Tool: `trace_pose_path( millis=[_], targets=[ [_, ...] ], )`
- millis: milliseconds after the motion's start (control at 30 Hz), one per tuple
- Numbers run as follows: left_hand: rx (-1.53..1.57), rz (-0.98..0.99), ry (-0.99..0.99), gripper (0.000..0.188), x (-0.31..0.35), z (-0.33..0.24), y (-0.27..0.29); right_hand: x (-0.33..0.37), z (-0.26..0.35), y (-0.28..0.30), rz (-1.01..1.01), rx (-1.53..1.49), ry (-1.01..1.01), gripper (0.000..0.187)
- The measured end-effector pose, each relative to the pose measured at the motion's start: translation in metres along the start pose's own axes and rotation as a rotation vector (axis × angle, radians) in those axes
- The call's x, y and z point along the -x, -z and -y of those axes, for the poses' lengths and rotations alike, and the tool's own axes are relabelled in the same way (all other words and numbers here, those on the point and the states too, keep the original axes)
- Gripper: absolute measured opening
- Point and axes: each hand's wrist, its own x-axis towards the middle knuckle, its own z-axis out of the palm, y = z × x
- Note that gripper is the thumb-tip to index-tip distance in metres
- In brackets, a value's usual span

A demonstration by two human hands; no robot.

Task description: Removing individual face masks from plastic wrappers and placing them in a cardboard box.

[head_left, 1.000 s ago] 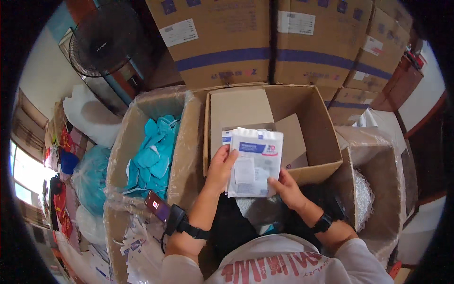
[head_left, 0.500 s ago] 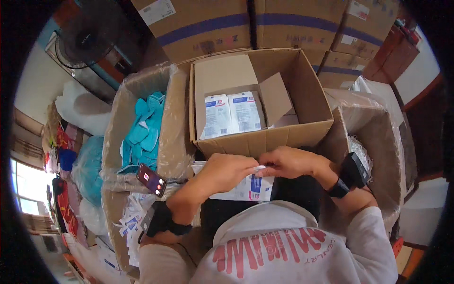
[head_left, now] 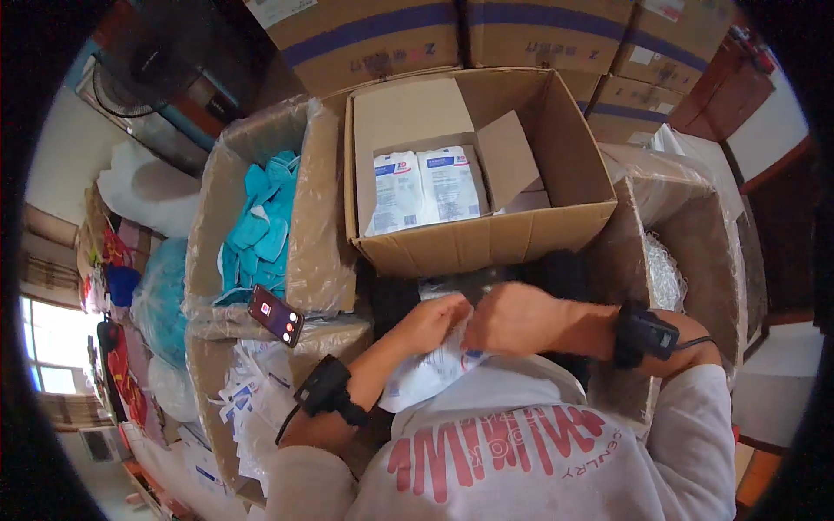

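A white plastic packet with blue print (head_left: pixel 424 377) lies over my lap, against the shirt front. My left hand (head_left: pixel 433 323) has its fingers closed on the packet's upper edge. Close beside it my right hand (head_left: pixel 512 319) is curled, its fingers closed at the same edge and partly hidden behind the knuckles. Just beyond my hands stands an open cardboard box (head_left: pixel 486 247). Two similar white packets (head_left: pixel 427 193) stand side by side in a smaller carton (head_left: pixel 413 113) inside it.
Left of me, a plastic-lined box holds teal cup-shaped masks (head_left: pixel 261 227). A phone (head_left: pixel 276 316) rests on the edge of a nearer box of white packaging (head_left: pixel 252 404). At right, another lined box holds a clear-white tangle (head_left: pixel 665 271). Large cartons (head_left: pixel 373 43) are stacked behind.
Both hands and the packet have come nearer my body. The packet now tilts, its lower end toward the left. The whole view has shifted slightly.
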Motion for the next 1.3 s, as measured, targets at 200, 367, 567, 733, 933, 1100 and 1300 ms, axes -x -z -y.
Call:
trace_pose_path(
  millis=[200,367,567,733,933,1100,1300],
  targets=[
    [-0.127,-0.359,0.060,0.029,-0.008,0.039,0.026,-0.021,0.030,0.007,-0.102,-0.024,0.121,0.016],
    [-0.117,-0.572,0.024,0.030,-0.025,0.050,0.058,-0.015,0.035,0.020,-0.222,-0.105,-0.008,0.023],
    [-0.061,-0.877,-0.020,0.031,-0.022,0.058,0.095,0.025,0.048,0.014,-0.356,-0.336,-0.189,0.024],
    [-0.252,-0.828,-0.182,0.025,-0.014,-0.011,0.076,0.057,0.032,0.009,0.055,-0.369,-0.510,0.023],
    [-0.378,-0.828,-0.286,0.021,-0.012,-0.049,0.053,-0.004,0.013,0.036,-0.328,-0.420,-0.683,0.024],
    [-0.439,-0.979,-0.346,0.022,-0.007,-0.042,0.051,-0.019,0.006,0.007,-0.500,-0.424,-0.574,0.019],
    [-0.359,-1.155,-0.313,0.024,0.017,-0.021,0.062,0.025,-0.034,0.051,-1.162,-0.770,-0.762,0.025]
  ],
)
